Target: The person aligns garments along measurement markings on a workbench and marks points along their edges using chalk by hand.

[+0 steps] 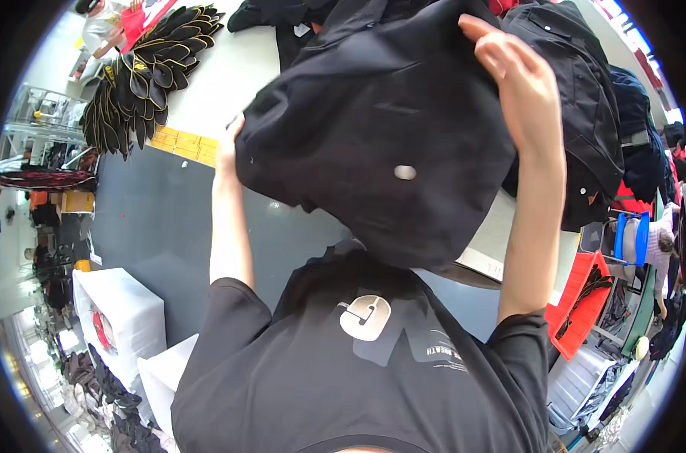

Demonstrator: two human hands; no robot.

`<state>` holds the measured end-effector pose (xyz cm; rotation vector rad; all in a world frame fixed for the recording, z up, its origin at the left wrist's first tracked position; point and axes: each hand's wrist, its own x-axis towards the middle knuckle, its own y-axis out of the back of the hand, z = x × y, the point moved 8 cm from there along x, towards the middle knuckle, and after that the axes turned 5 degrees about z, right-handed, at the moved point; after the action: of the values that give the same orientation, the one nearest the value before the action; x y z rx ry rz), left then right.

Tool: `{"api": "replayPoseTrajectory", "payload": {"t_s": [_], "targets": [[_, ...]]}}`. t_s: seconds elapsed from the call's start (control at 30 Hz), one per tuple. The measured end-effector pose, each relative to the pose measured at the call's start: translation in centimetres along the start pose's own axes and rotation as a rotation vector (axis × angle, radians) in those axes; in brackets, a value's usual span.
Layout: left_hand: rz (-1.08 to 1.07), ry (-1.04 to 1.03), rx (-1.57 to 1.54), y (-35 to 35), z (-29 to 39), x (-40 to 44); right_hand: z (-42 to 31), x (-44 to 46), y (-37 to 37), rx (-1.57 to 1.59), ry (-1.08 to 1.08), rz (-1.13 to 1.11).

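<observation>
Head view: black garment [373,113], one, raised between both hands and touching each; left hand [228,147], fingers holding its left edge; right hand [520,87], fingers extended along its upper-right edge, grip indeterminable; long axis obscured by folds.

Grey floor [154,234] leaving a way at left, white bin [144,306] blocking near left, black garment [388,113] filling the centre, dark clothes [573,98] crowding far right

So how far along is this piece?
Done: black cloth lifted clear of the table. In hand: it hangs between left hand and right hand, creased. Left: probably laying it down; it isn't flat yet. Can't tell whether the dark pile is finished or waiting.
</observation>
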<state>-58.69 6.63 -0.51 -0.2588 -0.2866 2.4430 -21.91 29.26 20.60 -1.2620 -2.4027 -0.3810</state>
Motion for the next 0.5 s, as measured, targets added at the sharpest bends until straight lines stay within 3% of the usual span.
{"api": "replayPoseTrajectory", "payload": {"t_s": [0.03, 0.1, 0.13, 0.23, 0.27, 0.3, 0.37, 0.43, 0.5], "targets": [[-0.013, -0.001, 0.032, 2.9, -3.6, 1.6, 0.9, -1.6, -0.3, 0.169, -0.058, -0.012], [0.285, 0.256, -0.081, 6.7, -8.6, -0.2, 5.0, -6.1, 2.2, 0.341, -0.261, 0.0], [0.281, 0.196, 0.036, 12.4, -13.0, 2.3, 8.0, -9.3, 4.6, 0.329, -0.371, 0.098], [0.264, 0.167, 0.072, 9.7, -8.7, -0.8, 15.6, -21.4, 13.3, 0.142, -0.642, 0.417], [0.113, 0.227, 0.121, 7.8, -7.5, -2.3, 16.4, -24.9, 15.1, 0.114, -0.74, 0.483], [0.113, 0.234, 0.12, 7.1, -6.9, -3.6, 17.3, -27.8, 16.5, 0.09, -0.83, 0.558], [-0.004, 0.417, 0.121, 4.7, -7.9, -6.2, 17.5, -29.5, 16.2, 0.139, -0.842, 0.563], [-0.087, 0.494, 0.127, 5.3, -10.4, -6.8, 17.4, -28.8, 10.6, 0.636, -0.914, 0.409], [-0.123, 0.495, 0.212, 3.4, -9.6, -7.8, 19.7, -29.1, 7.2, 0.885, -0.754, 0.314]]}}
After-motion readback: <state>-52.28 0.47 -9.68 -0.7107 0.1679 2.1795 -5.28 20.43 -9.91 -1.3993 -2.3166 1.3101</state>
